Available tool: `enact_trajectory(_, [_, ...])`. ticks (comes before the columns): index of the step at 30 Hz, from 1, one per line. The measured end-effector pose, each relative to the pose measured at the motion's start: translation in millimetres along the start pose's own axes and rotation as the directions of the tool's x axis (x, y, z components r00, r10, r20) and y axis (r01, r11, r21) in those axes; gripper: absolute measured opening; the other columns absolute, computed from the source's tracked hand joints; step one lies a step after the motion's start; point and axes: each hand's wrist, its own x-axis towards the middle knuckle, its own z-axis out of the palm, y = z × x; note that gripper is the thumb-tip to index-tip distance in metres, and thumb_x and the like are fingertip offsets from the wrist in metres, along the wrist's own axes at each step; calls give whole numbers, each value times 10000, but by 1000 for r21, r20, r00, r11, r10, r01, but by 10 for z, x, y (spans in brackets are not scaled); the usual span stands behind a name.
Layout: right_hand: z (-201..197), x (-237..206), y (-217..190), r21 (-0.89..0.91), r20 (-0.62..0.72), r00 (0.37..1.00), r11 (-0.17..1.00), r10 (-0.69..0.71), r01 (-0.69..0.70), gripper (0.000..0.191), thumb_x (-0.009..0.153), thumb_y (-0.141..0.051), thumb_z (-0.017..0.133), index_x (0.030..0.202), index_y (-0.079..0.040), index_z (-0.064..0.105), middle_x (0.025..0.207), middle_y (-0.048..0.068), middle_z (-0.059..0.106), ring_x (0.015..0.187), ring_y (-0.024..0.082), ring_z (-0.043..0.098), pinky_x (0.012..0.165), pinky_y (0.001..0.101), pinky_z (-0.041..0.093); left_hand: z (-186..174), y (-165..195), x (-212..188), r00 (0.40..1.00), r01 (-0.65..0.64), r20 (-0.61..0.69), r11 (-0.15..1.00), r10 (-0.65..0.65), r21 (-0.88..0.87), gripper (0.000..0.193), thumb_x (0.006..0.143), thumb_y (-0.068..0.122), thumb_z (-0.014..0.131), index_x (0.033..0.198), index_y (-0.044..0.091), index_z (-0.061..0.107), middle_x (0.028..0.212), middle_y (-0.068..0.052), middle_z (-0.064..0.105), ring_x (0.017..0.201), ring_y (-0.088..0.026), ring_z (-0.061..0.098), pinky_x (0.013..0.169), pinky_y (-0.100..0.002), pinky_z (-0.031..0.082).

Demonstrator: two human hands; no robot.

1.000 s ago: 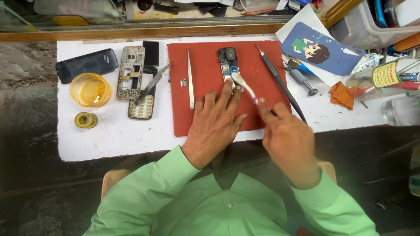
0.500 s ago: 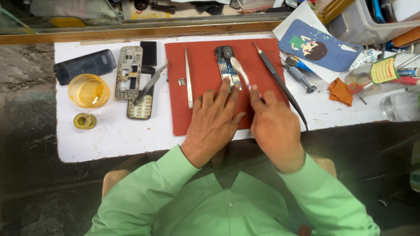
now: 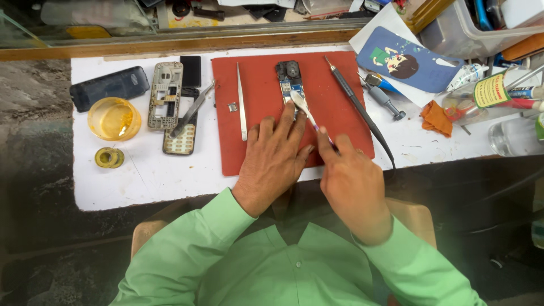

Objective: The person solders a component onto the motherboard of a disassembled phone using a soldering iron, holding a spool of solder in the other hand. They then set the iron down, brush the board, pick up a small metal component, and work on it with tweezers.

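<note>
Starting at nine o'clock on the white bench, I see a dark phone shell [image 3: 106, 88], an amber dish [image 3: 114, 118] and a small yellow tape roll [image 3: 109, 157] below it, then a bare phone frame [image 3: 165, 94] and a keypad panel [image 3: 179, 137] with a flat metal tool across it. On the red mat [image 3: 260, 153], tweezers [image 3: 242, 105] lie straight up toward twelve o'clock.

My left hand [image 3: 273, 161] lies flat and spread on the mat, fingertips pressing on the lower end of the circuit board [image 3: 290, 82], which sits at twelve o'clock of that hand; it pins the board and grasps nothing. My right hand [image 3: 349, 184] is pinched closed around a slim metal spudger [image 3: 306, 113], whose flat tip rests on the board at about eleven o'clock from the knuckles.

To do this well, I judge the blade should stay shallow, with light pressure and the left fingers steadying the board close to the tip. At two o'clock lie a long black-handled driver [image 3: 356, 105] and a blue card [image 3: 407, 60].
</note>
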Motion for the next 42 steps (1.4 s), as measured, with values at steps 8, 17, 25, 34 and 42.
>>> enact_trajectory(8, [3, 190, -149, -59, -96, 995, 998, 10, -16, 587, 819, -63, 666, 1403, -37, 615, 987, 123, 584, 775, 307, 669, 630, 426, 549, 16, 21, -26, 1000, -1, -28, 1000, 1, 1, 589, 938, 346, 691, 1439, 58, 576, 1514, -127, 488, 1093, -305, 509, 936, -442, 457])
enact_trajectory(17, [14, 210, -74, 44, -28, 988, 988, 149, -148, 514, 864, -72, 643, 1378, -91, 637, 988, 122, 604, 709, 356, 667, 613, 477, 540, -15, 32, -20, 999, 22, 45, 999, -20, -36, 621, 923, 377, 695, 1435, 43, 580, 1498, -141, 500, 1073, -302, 517, 922, -457, 458])
enact_trajectory(25, [-102, -12, -70, 58, 5, 990, 989, 139, -139, 522, 875, -74, 625, 1397, -91, 601, 985, 134, 598, 728, 354, 668, 602, 468, 532, -8, 12, -15, 1000, 8, -5, 1000, -8, -30, 631, 909, 377, 702, 1426, 41, 568, 1495, -145, 495, 1080, -312, 513, 925, -458, 459])
enact_trajectory(34, [-149, 5, -75, 95, -4, 996, 992, 87, -86, 556, 840, -50, 625, 1395, -61, 603, 997, 140, 593, 742, 333, 666, 610, 462, 533, -2, 22, -17, 1000, 6, -16, 1000, -7, -25, 625, 910, 374, 699, 1419, 39, 565, 1498, -153, 485, 1100, -324, 504, 937, -468, 445])
enact_trajectory(42, [-6, 51, -50, 140, -39, 999, 990, 28, -23, 573, 827, -11, 645, 1398, -49, 613, 968, 150, 606, 744, 339, 659, 643, 459, 533, -21, 37, -21, 1000, -8, -21, 1000, 8, -15, 608, 905, 370, 696, 1417, 67, 572, 1494, -125, 486, 1099, -312, 507, 929, -457, 442])
